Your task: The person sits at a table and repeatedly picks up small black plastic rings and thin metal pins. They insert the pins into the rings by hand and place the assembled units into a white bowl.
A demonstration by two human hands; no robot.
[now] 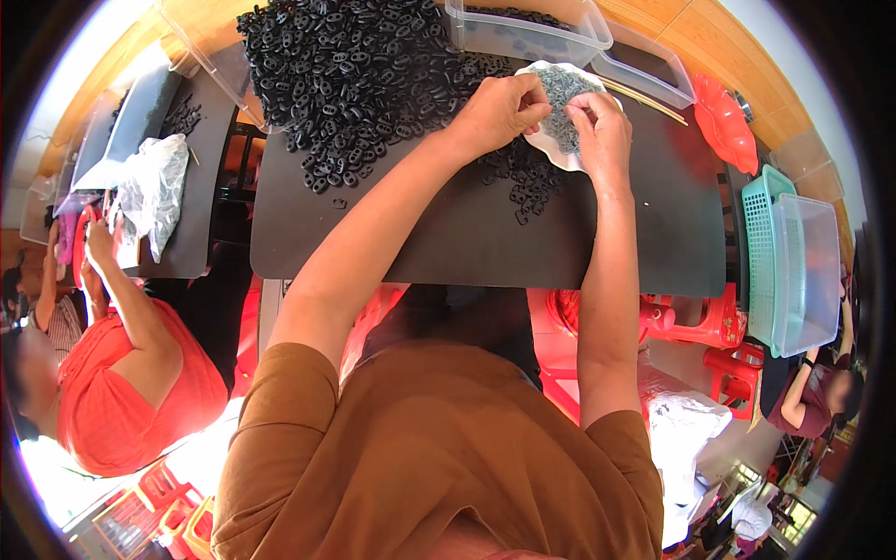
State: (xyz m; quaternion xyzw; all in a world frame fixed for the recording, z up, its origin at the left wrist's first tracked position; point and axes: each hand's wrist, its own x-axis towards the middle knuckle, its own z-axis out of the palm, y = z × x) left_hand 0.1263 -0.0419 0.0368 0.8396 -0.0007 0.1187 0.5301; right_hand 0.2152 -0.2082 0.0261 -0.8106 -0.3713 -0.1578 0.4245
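A white scalloped-rim dish full of small grey pieces sits on the dark table in front of me. My left hand is at the dish's left edge, its fingers curled in and thumb pressed against them. Over the right part of the dish, my right hand pinches with thumb and fingertips. Whatever either hand holds is too small or hidden to make out. Just below the dish lies a small group of black two-holed plastic parts. A large heap of the same black parts rises left of my left hand.
Clear plastic boxes stand along the table's far side. Thin sticks lie right of the dish, near a red scalloped tray. A green basket is off the right edge. People sit left, one in red, and right.
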